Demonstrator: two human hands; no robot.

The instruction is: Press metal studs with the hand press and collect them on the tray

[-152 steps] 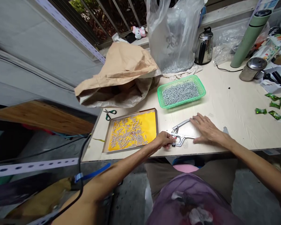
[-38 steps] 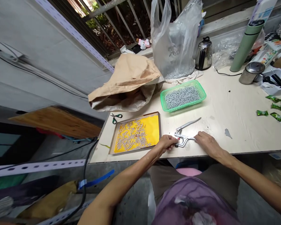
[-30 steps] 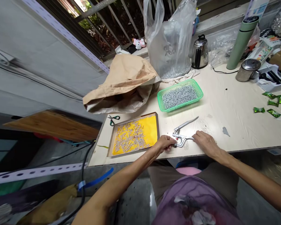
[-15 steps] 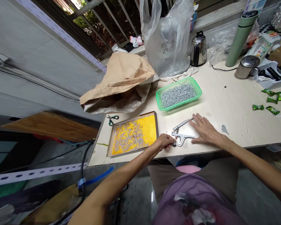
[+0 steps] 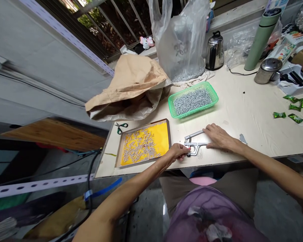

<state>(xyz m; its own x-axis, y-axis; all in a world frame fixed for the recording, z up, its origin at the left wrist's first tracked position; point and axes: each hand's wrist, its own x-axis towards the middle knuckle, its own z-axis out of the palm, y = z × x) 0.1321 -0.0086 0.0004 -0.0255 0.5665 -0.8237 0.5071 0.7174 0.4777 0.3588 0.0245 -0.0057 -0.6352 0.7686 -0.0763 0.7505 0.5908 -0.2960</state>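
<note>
A silver hand plier with a spring (image 5: 195,144) lies on the table in front of me, its two handles pointing right. My right hand (image 5: 218,137) is wrapped round the handle ends. My left hand (image 5: 178,152) pinches at the plier's jaw end; what its fingers hold is too small to make out. Left of it is a shallow tray (image 5: 169,134) with a yellow bottom and many small metal pieces scattered in it. Behind the plier a green basket (image 5: 215,101) is full of similar small silver pieces.
Scissors (image 5: 121,128) lie beyond the tray's left corner. A brown paper bag (image 5: 131,80), a plastic bag (image 5: 184,50), a kettle (image 5: 214,52) and a green flask (image 5: 262,40) stand at the back. Green wrapped sweets (image 5: 295,118) lie at the right.
My right hand has closed from spread fingers onto the plier's handles. My left hand stays at the jaw end.
</note>
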